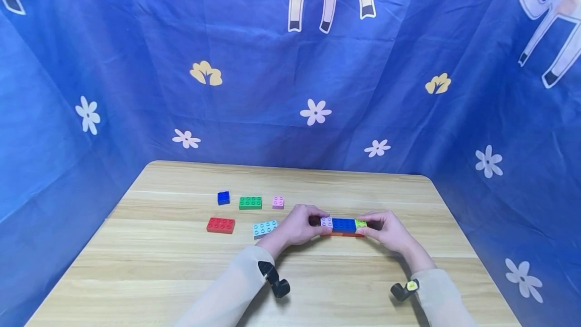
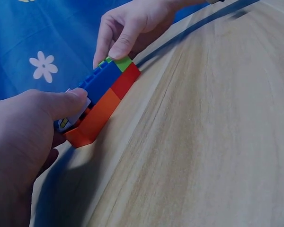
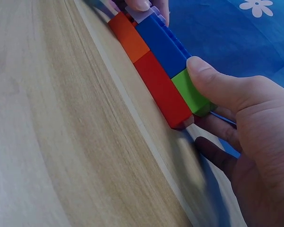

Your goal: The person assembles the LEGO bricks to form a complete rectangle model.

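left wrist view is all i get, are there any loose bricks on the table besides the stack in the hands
Observer: Yes, five. The head view shows a red brick, a light blue brick, a green brick, a small dark blue brick and a small pink brick, all to the left of the left hand.
Operator: what's under the green end of the stack
Observer: The right wrist view shows a red block under the green block.
Operator: is the right hand really gripping it
Observer: The right hand has its thumb on the green block and fingers curled behind the stack.
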The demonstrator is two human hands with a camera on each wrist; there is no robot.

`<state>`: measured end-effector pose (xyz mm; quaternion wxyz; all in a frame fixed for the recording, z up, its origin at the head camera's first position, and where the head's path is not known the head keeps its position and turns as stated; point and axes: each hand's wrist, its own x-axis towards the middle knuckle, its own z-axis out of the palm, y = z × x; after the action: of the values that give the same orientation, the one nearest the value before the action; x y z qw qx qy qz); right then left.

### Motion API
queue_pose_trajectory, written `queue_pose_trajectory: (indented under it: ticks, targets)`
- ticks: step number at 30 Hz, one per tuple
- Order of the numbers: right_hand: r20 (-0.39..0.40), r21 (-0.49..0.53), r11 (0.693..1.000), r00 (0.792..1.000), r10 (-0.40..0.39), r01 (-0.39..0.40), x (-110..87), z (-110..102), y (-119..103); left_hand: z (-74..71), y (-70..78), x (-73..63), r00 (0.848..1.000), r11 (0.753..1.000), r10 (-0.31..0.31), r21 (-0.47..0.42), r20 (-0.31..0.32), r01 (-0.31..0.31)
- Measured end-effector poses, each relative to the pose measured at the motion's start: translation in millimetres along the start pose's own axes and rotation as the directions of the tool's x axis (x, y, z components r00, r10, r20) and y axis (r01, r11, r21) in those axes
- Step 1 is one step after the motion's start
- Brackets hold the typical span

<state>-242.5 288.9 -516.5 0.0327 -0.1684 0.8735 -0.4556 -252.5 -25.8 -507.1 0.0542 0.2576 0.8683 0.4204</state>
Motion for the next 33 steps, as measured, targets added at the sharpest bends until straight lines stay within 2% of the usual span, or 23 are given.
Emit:
queue_pose_trajectory:
  ticks: [8,15,21,29,33]
  targets:
    - [-0.004,0.022,1.000,1.000,0.007,-0.007,-0.4,0.6,-3.0,0.8,2.3,-0.9,0.999,0.999,0.037,-0.015,-0.004,-0.038]
    - [0.005,0.017,1.000,1.000,-0.008,0.008,0.3,0.2,-0.8,2.7,2.2,-1.3,1.000,0.999,0.028,0.023,-0.014,-0.028]
    - [0.002,0.013,1.000,1.000,0.010,-0.010,0.8,-0.4,-0.2,4.2,0.1,-1.6,0.999,0.998,0.044,0.038,-0.018,-0.044]
    - [0.004,0.031,1.000,1.000,-0.005,0.004,0.3,0.4,-0.5,1.3,0.6,2.1,0.999,0.998,0.052,0.029,0.010,-0.052]
    - [-0.001,0.025,1.000,1.000,-0.009,0.009,0.2,0.4,-0.2,2.5,-0.2,1.9,0.999,0.999,0.033,0.043,0.012,-0.034]
